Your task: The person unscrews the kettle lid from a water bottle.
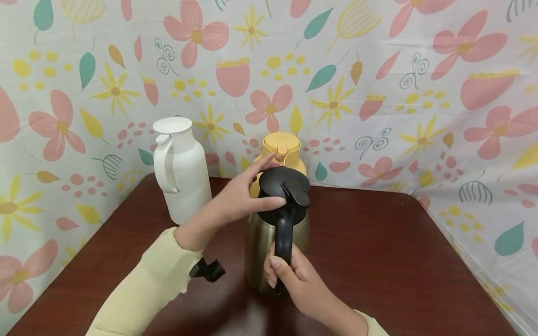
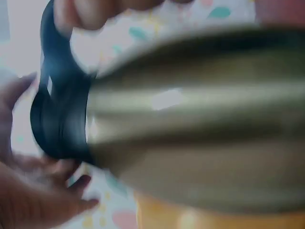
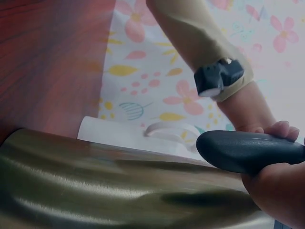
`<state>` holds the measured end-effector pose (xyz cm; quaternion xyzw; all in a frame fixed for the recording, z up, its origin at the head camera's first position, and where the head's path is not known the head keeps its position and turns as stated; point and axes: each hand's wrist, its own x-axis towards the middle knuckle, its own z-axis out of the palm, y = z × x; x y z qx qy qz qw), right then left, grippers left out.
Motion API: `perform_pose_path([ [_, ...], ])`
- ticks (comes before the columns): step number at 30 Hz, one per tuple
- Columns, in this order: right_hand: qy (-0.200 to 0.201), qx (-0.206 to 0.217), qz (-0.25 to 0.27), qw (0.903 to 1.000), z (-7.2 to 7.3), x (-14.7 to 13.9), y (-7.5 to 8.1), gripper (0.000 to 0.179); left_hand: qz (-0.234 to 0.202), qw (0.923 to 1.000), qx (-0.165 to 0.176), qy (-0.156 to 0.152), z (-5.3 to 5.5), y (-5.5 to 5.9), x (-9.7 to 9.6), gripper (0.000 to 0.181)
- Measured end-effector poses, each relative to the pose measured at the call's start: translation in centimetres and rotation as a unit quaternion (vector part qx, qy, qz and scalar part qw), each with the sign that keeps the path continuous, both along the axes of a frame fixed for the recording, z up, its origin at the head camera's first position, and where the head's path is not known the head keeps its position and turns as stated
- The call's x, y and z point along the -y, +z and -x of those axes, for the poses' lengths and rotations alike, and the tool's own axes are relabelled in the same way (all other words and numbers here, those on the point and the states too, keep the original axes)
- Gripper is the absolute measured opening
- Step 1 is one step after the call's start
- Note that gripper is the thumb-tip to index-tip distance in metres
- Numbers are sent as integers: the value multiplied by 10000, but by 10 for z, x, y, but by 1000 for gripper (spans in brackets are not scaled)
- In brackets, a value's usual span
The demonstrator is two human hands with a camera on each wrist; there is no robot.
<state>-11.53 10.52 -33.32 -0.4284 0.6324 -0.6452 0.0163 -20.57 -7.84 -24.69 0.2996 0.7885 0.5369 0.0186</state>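
A brushed gold thermos jug with a black lid and black handle stands upright on the table. My right hand grips the lower part of the handle, fingers curled round it. My left hand is spread about the lid, thumb across the front and the other fingers reaching behind. In the left wrist view its fingertips are beside the lid and neck; blur hides how firmly they touch. The jug's body fills the lower part of the right wrist view.
Behind the gold jug is a yellow thermos jug, partly hidden. A white thermos jug stands at the back left. The dark red-brown table meets a flower-printed curtain. A black camera is strapped to the left wrist.
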Motion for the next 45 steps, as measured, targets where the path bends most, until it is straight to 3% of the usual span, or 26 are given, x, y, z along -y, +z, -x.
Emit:
perform_pose_path([
  [3, -34, -81, 10, 10000, 1, 0, 0, 17, -232, 9938, -20, -1091, 24, -1, 9, 118],
  [5, -41, -115, 13, 9999, 1, 0, 0, 17, -202, 9845, 16, -1741, 37, 0, 12, 127],
  [8, -11, -133, 27, 9999, 1, 0, 0, 17, -22, 9687, -54, -2481, 53, 0, 11, 126],
  [11, 15, -181, 40, 9998, 1, 0, -1, 16, 45, 9556, 45, -2945, 61, 2, 8, 123],
  [15, 4, -188, 58, 9998, 1, -1, -1, 16, 50, 9497, 235, -3122, 65, 4, 5, 120],
  [23, 48, -104, 65, 9999, 1, 0, 0, 17, 320, 9560, 233, -2908, 66, 7, 6, 109],
  [29, -8, -97, 59, 9999, 0, 1, 0, 18, 647, 9659, 118, -2503, 58, 12, 5, 83],
  [33, -34, -90, 56, 9999, 0, 1, 0, 18, 634, 9797, 215, -1890, 44, 12, 3, 75],
  [38, -4, 19, 15, 10000, -1, 1, 1, 18, 418, 9978, 57, -503, 21, 4, -3, 74],
  [41, 1, 64, 10, 10000, -1, 0, 2, 18, 150, 9998, -25, 144, 9, 1, -9, 75],
  [45, 7, 98, 10, 10000, -2, 1, 2, 18, -129, 9984, -46, 544, 0, -2, -15, 74],
])
